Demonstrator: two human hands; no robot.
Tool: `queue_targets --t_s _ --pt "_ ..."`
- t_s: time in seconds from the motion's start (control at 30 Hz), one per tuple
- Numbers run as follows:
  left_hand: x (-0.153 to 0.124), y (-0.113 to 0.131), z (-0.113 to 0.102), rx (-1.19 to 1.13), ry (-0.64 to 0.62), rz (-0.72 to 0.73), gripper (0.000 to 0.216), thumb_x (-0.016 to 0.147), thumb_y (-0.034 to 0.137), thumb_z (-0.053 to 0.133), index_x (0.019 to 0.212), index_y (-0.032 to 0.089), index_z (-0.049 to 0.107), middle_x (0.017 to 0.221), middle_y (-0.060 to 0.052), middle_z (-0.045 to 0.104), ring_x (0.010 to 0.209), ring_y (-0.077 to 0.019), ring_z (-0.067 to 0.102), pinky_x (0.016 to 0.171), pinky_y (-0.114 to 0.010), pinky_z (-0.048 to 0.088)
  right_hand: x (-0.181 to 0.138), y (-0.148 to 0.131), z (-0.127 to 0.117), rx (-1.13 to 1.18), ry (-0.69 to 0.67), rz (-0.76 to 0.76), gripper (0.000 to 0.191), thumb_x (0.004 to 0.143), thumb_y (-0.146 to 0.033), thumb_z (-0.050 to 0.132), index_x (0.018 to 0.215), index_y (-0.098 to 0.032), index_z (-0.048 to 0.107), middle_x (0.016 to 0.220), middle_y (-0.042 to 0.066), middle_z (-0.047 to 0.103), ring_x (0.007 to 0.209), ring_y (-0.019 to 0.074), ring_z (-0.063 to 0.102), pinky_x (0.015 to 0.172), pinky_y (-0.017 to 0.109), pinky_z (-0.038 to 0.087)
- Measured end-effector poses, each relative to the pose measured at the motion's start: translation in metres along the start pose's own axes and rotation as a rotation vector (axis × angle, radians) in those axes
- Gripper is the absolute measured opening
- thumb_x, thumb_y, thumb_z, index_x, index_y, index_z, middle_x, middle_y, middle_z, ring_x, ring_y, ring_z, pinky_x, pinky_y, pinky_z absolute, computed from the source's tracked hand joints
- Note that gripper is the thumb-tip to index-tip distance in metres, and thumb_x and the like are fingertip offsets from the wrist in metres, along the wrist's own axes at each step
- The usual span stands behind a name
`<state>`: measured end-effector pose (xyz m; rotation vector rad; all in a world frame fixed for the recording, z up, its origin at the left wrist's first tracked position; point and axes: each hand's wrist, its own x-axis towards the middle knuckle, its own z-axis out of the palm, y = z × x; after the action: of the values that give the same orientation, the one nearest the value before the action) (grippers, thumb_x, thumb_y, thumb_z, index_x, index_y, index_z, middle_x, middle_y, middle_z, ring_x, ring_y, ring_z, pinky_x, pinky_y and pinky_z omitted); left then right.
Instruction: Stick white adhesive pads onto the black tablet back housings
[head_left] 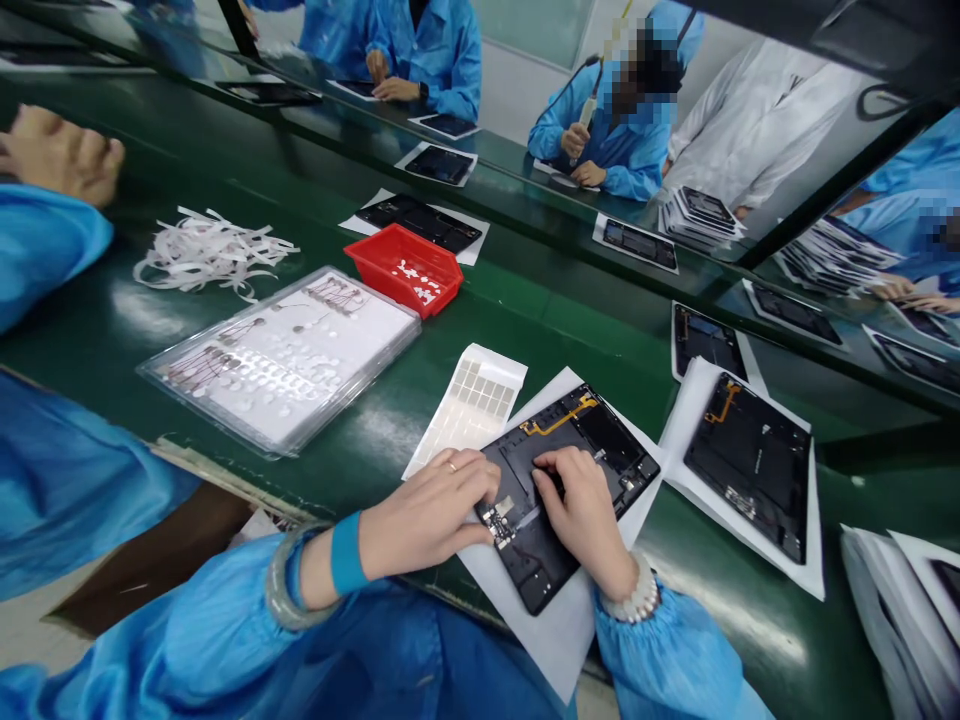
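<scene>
An opened black tablet housing (566,440) lies at a slant on a white paper sheet (551,640) in front of me. An orange flex cable (559,420) runs along its far part, and a small circuit board (501,522) sits near its left edge. My left hand (435,505) grips that left edge, fingers curled beside the board. Over the middle of the housing my right hand (583,510) is closed, thumb and forefinger near each other at the inner surface; anything between them is hidden. Left of the housing is a sheet of grey rectangular stickers (480,390).
A red bin (405,265) holds small white pieces. Beside it, a clear tray (292,360) carries wired round parts. White strips (214,255) lie in a heap. Another tablet housing (750,465) rests on papers at right. A co-worker's hand (64,155) is at left; other people sit across.
</scene>
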<state>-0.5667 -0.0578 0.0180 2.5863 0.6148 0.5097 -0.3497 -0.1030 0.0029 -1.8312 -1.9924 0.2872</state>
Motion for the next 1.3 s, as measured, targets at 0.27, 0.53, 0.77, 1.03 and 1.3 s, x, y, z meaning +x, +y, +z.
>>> queue_targets --t_s 0.27,0.53,0.77,1.03,1.3 --pt "-0.012 0.011 0.02 0.279 0.035 0.144 0.017 0.087 0.03 0.063 0.092 0.018 0.053 0.12 -0.003 0.061 0.105 -0.0212 0.053 0.086 -0.035 0.036 0.001 0.001 0.0 0.016 -0.009 0.005 0.009 0.092 -0.024 0.051 0.095 -0.02 0.059 0.092 0.004 0.061 0.087 0.0214 0.052 0.074 0.034 0.036" --pt "-0.003 0.007 0.006 0.159 -0.041 0.079 0.022 0.084 0.028 0.068 0.088 0.019 0.049 0.106 -0.002 0.062 0.102 -0.0212 0.052 0.085 -0.033 0.037 0.0 0.001 0.001 -0.015 0.005 -0.008 0.013 0.093 -0.026 0.048 0.094 -0.02 0.059 0.091 0.005 0.062 0.086 0.0205 0.053 0.073 0.034 0.037" --pt "0.013 0.005 0.0 0.227 -0.139 0.21 0.026 0.082 0.031 0.071 0.087 0.018 0.048 0.092 -0.002 0.061 0.095 -0.0222 0.051 0.082 -0.034 0.036 0.0 0.0 0.0 -0.02 0.008 -0.013 0.015 0.093 -0.027 0.046 0.094 -0.02 0.06 0.09 0.005 0.062 0.085 0.0201 0.054 0.073 0.034 0.037" --pt "0.009 -0.002 -0.003 -0.045 -0.069 0.026 0.04 0.072 0.029 0.08 0.09 0.019 0.046 0.101 -0.004 0.06 0.098 -0.0209 0.052 0.082 -0.03 0.039 0.0 0.001 0.0 -0.012 0.004 -0.012 0.014 0.093 -0.026 0.048 0.093 -0.02 0.06 0.09 0.004 0.062 0.085 0.0203 0.053 0.073 0.034 0.037" --pt "-0.026 0.021 0.0 0.26 0.018 0.034 0.029 0.086 0.044 0.062 0.097 0.018 0.055 0.128 -0.009 0.057 0.126 -0.025 0.043 0.102 -0.037 0.035 -0.003 0.011 0.007 0.038 0.053 -0.101 0.019 0.094 -0.032 0.044 0.092 -0.021 0.06 0.086 0.007 0.063 0.08 0.0221 0.057 0.074 0.037 0.043"
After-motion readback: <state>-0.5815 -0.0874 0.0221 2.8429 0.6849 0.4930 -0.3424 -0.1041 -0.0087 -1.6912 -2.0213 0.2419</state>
